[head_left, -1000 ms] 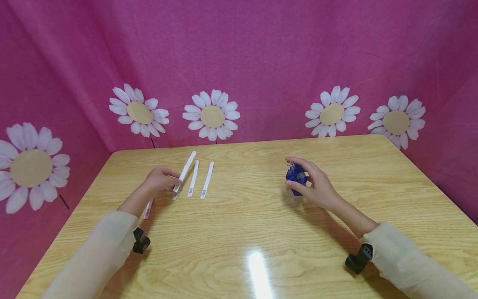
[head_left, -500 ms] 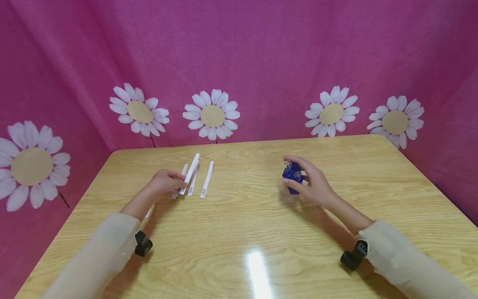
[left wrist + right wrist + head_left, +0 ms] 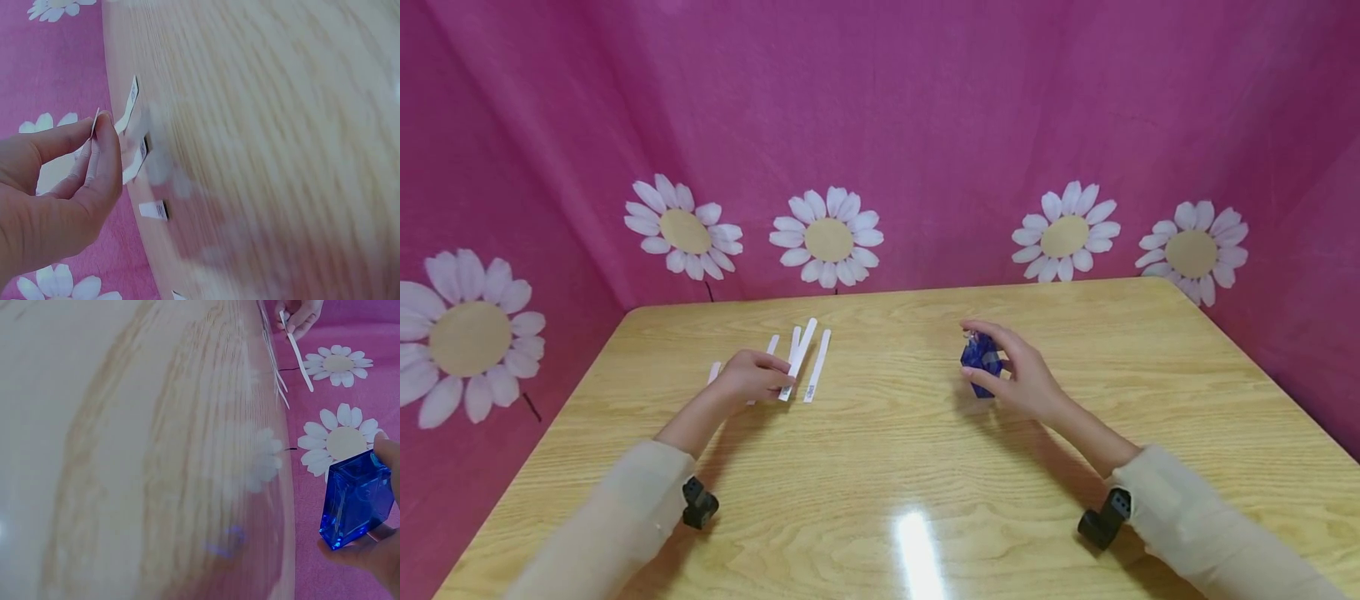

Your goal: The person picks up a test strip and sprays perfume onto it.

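My left hand (image 3: 752, 377) pinches a white perfume test strip (image 3: 802, 354) between thumb and fingers, raised above the table and tilted. In the left wrist view that strip (image 3: 95, 122) shows nearly edge-on at the fingertips. Several like strips lie spaced out below it. The rightmost strip (image 3: 817, 367), just right of the held one, has dark print at its near end; others are partly hidden by the hand. My right hand (image 3: 1030, 379) grips a blue glass perfume bottle (image 3: 982, 363) between thumb and fingers. In the right wrist view the faceted bottle (image 3: 356, 500) is held off the table.
A wood-grain table (image 3: 880, 467) carries everything, with a bright light reflection near its front. A pink curtain (image 3: 925, 125) with white daisies stands along its back and sides. At the far left, a strip (image 3: 713, 372) shows partly behind the left forearm.
My left hand has moved right with its strip, from over the left strips to beside the rightmost one. The right hand and bottle have shifted slightly left.
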`<state>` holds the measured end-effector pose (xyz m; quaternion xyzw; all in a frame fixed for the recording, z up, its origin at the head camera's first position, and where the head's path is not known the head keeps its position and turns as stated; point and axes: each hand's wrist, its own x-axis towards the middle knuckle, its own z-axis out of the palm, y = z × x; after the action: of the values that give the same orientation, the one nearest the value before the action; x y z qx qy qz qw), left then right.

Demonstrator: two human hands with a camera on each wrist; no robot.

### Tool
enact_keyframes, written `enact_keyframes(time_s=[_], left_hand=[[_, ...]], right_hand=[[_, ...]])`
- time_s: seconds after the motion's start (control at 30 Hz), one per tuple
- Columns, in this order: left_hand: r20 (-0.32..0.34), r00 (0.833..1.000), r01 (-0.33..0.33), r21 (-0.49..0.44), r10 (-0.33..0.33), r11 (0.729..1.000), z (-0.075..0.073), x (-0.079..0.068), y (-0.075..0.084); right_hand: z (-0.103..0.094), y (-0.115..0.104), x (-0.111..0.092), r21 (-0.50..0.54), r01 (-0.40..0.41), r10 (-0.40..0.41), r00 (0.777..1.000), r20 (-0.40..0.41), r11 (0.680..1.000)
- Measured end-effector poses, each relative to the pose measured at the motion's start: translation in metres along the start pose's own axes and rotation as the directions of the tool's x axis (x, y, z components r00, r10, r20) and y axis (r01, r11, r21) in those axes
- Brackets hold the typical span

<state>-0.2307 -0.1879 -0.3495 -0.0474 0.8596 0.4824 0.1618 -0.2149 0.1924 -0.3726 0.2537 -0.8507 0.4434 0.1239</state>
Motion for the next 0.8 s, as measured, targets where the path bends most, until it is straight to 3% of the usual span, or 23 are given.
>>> enact_keyframes(time_s=[0.3,0.8], left_hand=[[0.023,0.999,-0.029,-0.006,0.029,1.000,0.012,0.003,0.002],[0.057,0.995,-0.081,-0.118,0.088,0.990,0.032,0.003,0.006]], right_hand=[[0.000,0.001,-0.001,-0.015,0.002,-0.002,1.000,0.004,1.000],[0.003,-0.001,0.005,-0.039,-0.005,0.005,1.000,-0.009,0.999]])
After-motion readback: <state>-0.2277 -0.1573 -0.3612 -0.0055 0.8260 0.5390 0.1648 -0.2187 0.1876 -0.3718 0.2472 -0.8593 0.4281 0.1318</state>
